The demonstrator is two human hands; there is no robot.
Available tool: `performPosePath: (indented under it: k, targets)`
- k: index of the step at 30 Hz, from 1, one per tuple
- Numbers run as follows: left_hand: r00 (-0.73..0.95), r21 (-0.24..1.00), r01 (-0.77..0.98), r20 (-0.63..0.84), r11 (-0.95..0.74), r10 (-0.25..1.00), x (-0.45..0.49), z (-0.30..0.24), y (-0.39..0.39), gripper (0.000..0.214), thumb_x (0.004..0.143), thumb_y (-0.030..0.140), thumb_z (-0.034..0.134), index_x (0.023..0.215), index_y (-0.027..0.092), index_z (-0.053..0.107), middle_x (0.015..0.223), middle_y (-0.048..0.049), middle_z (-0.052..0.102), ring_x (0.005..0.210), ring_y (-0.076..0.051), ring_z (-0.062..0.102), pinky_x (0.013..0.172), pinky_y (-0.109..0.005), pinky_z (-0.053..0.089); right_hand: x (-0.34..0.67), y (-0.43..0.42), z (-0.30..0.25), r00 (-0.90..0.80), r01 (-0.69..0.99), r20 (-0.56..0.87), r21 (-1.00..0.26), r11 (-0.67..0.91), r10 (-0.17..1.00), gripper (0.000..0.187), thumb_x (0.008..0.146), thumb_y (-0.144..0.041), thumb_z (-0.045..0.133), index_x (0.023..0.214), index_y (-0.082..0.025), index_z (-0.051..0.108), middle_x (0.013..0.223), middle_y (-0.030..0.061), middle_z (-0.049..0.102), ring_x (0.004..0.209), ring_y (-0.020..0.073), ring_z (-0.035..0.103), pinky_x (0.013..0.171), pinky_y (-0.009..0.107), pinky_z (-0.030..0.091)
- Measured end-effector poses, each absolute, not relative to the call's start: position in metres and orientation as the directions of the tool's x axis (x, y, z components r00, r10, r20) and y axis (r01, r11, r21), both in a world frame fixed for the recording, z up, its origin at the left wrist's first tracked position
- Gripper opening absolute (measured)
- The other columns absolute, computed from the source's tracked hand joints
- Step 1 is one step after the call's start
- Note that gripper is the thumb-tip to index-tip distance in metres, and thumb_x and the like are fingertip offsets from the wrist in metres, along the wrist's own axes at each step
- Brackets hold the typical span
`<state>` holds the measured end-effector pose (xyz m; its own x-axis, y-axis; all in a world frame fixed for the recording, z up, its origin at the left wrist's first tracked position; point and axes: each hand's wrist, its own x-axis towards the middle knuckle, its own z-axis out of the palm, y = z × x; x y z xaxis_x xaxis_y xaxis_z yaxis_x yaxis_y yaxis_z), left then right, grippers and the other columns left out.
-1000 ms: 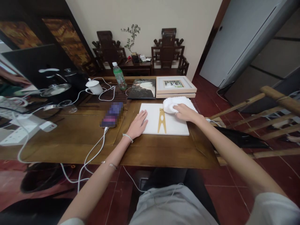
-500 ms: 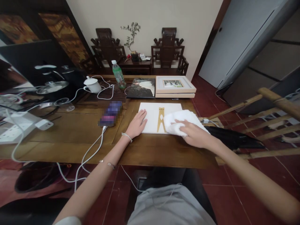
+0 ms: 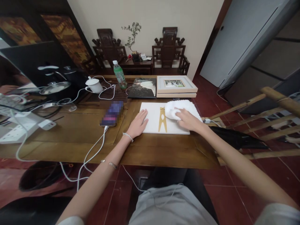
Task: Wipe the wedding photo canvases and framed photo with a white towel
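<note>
A flat white board with a gold cat-like figure on it lies on the wooden table in front of me. My left hand rests on the board's left edge with its fingers stretched out. On the right side of the board, my right hand grips a white cloth and presses it against the surface. The cloth covers the board's upper right corner and reaches past its right edge.
Behind the board lie stacked picture frames and a dark picture panel. A green bottle and a lidded white cup stand farther left. A phone on a charging cable and a power strip lie at left.
My right hand has slid the cloth away from me, from the lower right of the board to its upper right. My left hand has stayed on the board's left edge.
</note>
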<state>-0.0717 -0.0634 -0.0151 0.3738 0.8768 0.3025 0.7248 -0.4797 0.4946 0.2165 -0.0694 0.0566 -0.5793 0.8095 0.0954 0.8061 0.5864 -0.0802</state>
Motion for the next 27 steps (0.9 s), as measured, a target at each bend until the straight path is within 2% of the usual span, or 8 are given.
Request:
performPosePath:
  k: [3, 6, 10, 15, 19, 21, 24, 27]
  targets:
    - [0.376, 0.49, 0.723, 0.313, -0.487, 0.872, -0.072, -0.017, -0.062, 0.056, 0.096, 0.04, 0.033, 0.142, 0.01, 0.042, 0.152, -0.0139, 0.038, 0.144, -0.026, 0.028, 0.12, -0.046, 0.021, 0.222, -0.115, 0.056, -0.61, 0.778, 0.072, -0.131, 0.614, 0.789, 0.029, 0.07, -0.004, 0.045, 0.091, -0.015, 0.062, 0.138, 0.0202, 0.053, 0.139, 0.0334, 0.035, 0.111, 0.056, 0.028]
    - [0.373, 0.495, 0.719, 0.316, -0.487, 0.872, -0.072, -0.017, -0.062, 0.056, 0.096, 0.041, 0.034, 0.142, 0.01, 0.043, 0.151, -0.0143, 0.039, 0.144, -0.027, 0.029, 0.12, -0.045, 0.022, 0.227, -0.153, 0.063, -0.655, 0.736, 0.033, -0.198, 0.647, 0.755, 0.027, 0.067, -0.003, 0.046, 0.082, -0.018, 0.062, 0.138, 0.0175, 0.054, 0.141, 0.031, 0.032, 0.114, 0.056, 0.026]
    - [0.379, 0.485, 0.728, 0.305, -0.485, 0.874, -0.073, -0.017, -0.062, 0.056, 0.096, 0.038, 0.034, 0.142, 0.008, 0.042, 0.152, -0.0148, 0.038, 0.144, -0.027, 0.028, 0.119, -0.045, 0.022, 0.229, -0.16, 0.072, -0.677, 0.718, 0.004, -0.215, 0.662, 0.736, 0.026, 0.068, -0.004, 0.045, 0.081, -0.019, 0.062, 0.13, 0.0153, 0.06, 0.137, 0.0291, 0.039, 0.111, 0.05, 0.033]
    - [0.359, 0.496, 0.732, 0.3, -0.466, 0.884, -0.073, -0.02, -0.059, 0.054, 0.097, 0.036, 0.03, 0.142, 0.01, 0.042, 0.152, -0.0124, 0.039, 0.144, -0.024, 0.029, 0.12, -0.044, 0.021, 0.23, -0.102, 0.066, -0.611, 0.776, 0.036, -0.166, 0.608, 0.791, 0.03, 0.074, -0.01, 0.043, 0.095, -0.013, 0.063, 0.125, 0.0187, 0.059, 0.116, 0.0316, 0.054, 0.098, 0.045, 0.042]
    - [0.361, 0.506, 0.721, 0.308, -0.473, 0.88, -0.075, -0.022, -0.057, 0.053, 0.097, 0.033, 0.027, 0.142, 0.01, 0.042, 0.152, -0.0116, 0.039, 0.144, -0.022, 0.029, 0.121, -0.042, 0.021, 0.228, -0.052, 0.06, -0.559, 0.817, 0.061, -0.125, 0.562, 0.827, 0.029, 0.077, -0.015, 0.041, 0.095, -0.012, 0.063, 0.104, 0.0185, 0.063, 0.102, 0.0322, 0.056, 0.089, 0.043, 0.044]
    - [0.37, 0.506, 0.712, 0.319, -0.487, 0.873, -0.076, -0.023, -0.057, 0.053, 0.097, 0.032, 0.027, 0.143, 0.01, 0.042, 0.152, -0.0116, 0.039, 0.144, -0.022, 0.029, 0.121, -0.043, 0.021, 0.226, -0.04, 0.058, -0.548, 0.824, 0.093, -0.111, 0.556, 0.831, 0.03, 0.075, -0.012, 0.041, 0.094, -0.011, 0.063, 0.102, 0.018, 0.064, 0.101, 0.0319, 0.056, 0.089, 0.044, 0.044]
    - [0.375, 0.501, 0.707, 0.333, -0.499, 0.865, -0.077, -0.024, -0.058, 0.052, 0.097, 0.031, 0.027, 0.143, 0.011, 0.041, 0.153, -0.012, 0.036, 0.144, -0.023, 0.028, 0.12, -0.045, 0.021, 0.226, -0.048, 0.055, -0.548, 0.819, 0.108, -0.129, 0.559, 0.829, 0.034, 0.073, -0.009, 0.041, 0.097, -0.011, 0.064, 0.117, 0.0204, 0.062, 0.112, 0.0332, 0.054, 0.095, 0.047, 0.042]
    - [0.374, 0.49, 0.717, 0.329, -0.495, 0.867, -0.076, -0.024, -0.058, 0.053, 0.096, 0.029, 0.027, 0.144, 0.009, 0.04, 0.154, -0.0131, 0.034, 0.144, -0.023, 0.028, 0.12, -0.045, 0.021, 0.229, -0.082, 0.055, -0.572, 0.795, 0.102, -0.176, 0.581, 0.814, 0.033, 0.072, -0.008, 0.042, 0.097, -0.011, 0.063, 0.137, 0.023, 0.052, 0.128, 0.0345, 0.045, 0.103, 0.053, 0.036]
